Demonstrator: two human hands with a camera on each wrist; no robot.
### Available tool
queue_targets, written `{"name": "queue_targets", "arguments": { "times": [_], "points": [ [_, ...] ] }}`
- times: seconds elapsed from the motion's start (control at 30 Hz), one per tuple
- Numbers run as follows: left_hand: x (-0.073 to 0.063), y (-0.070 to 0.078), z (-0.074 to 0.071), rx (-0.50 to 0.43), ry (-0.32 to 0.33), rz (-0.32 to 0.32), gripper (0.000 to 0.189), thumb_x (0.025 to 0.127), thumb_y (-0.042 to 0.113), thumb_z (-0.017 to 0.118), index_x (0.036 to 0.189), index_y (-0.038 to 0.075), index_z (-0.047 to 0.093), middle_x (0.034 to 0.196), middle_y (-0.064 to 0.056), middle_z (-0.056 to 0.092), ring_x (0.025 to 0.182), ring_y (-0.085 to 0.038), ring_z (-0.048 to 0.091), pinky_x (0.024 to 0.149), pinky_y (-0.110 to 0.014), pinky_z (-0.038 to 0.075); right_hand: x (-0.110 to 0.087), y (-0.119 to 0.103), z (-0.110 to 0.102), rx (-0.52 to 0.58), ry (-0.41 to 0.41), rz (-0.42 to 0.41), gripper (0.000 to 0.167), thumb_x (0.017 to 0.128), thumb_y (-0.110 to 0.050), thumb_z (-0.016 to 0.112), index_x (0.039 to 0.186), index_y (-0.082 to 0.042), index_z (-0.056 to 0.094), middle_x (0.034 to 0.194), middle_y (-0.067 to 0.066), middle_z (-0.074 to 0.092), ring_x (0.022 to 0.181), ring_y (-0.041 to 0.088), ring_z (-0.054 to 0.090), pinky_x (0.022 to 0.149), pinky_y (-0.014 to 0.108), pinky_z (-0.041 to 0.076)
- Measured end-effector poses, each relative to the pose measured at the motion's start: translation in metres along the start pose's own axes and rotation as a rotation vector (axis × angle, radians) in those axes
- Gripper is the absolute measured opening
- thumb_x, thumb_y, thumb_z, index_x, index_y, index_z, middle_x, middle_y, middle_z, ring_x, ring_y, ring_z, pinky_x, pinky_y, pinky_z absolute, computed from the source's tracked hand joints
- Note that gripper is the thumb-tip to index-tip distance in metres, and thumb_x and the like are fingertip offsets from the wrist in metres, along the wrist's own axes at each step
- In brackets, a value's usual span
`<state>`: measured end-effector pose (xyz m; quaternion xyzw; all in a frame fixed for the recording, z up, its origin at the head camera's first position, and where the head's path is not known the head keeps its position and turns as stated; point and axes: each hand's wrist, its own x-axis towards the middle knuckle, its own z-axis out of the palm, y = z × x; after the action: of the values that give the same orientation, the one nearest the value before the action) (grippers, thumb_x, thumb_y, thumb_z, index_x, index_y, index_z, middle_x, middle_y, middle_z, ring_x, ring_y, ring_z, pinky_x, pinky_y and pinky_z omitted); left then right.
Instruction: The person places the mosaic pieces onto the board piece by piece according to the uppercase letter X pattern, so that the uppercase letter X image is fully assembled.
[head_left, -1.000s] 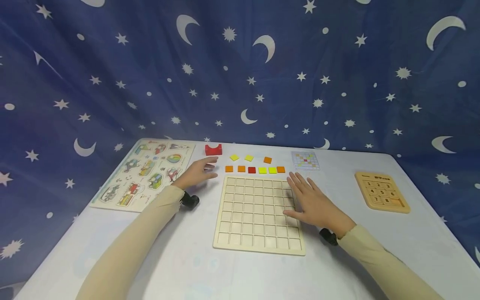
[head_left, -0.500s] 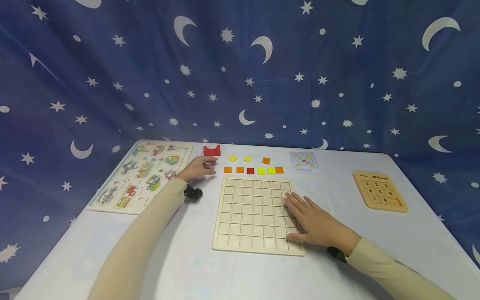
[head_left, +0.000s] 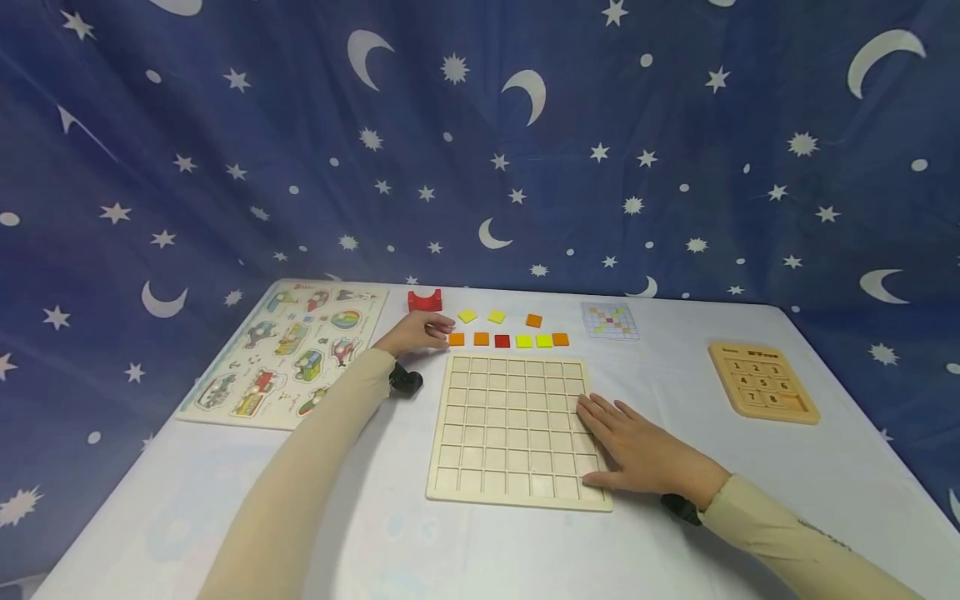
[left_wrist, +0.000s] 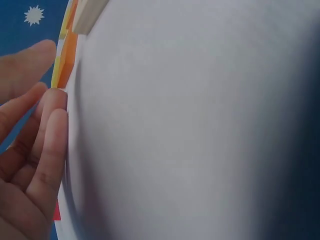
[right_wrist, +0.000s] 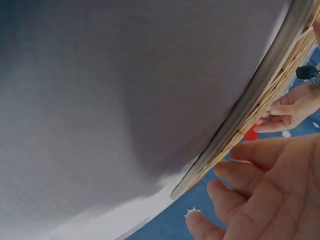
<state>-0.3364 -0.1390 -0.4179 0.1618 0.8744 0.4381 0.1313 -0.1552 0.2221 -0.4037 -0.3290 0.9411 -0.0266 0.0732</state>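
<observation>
My left hand is at the left end of a row of small square tiles, its fingertips by the leftmost orange tile. In the left wrist view an orange tile lies just beyond the fingertips, and the thumb stands apart from the fingers. Whether they touch the tile I cannot tell. The row also has another orange tile, a red tile and yellow tiles. My right hand lies with straight fingers over the right edge of a pale wooden grid board.
Behind the row lie loose yellow tiles, an orange tile and a red notched block. A pattern card is at the back. A picture puzzle board lies left, a wooden number puzzle right.
My left hand has moved right, up to the leftmost orange tile. The right hand has come down and towards me along the board's right edge. The tiles and board keep their places.
</observation>
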Motion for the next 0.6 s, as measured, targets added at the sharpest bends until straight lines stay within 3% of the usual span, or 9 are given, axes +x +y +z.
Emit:
{"name": "queue_targets", "arguments": {
  "times": [0.17, 0.6],
  "points": [
    [0.008, 0.001, 0.002, 0.065, -0.011, 0.005, 0.038, 0.08, 0.001, 0.071, 0.117, 0.0, 0.064, 0.118, -0.017, 0.065, 0.097, -0.024, 0.061, 0.09, -0.032, 0.05, 0.0, -0.001, -0.001, 0.015, -0.038, 0.004, 0.094, 0.085, -0.065, 0.049, 0.146, 0.002, 0.025, 0.153, 0.02, 0.025, 0.142, 0.036, 0.024, 0.113, 0.053, 0.021],
    [0.02, 0.003, 0.002, 0.114, -0.026, -0.076, 0.03, 0.079, 0.002, 0.072, 0.109, 0.003, 0.068, 0.1, -0.01, 0.066, 0.085, -0.016, 0.055, 0.079, -0.022, 0.047, 0.001, 0.0, 0.002, -0.001, -0.057, 0.003, 0.096, 0.085, -0.069, 0.046, 0.147, 0.001, 0.024, 0.154, 0.019, 0.025, 0.142, 0.034, 0.024, 0.113, 0.052, 0.022]
  ]
}}
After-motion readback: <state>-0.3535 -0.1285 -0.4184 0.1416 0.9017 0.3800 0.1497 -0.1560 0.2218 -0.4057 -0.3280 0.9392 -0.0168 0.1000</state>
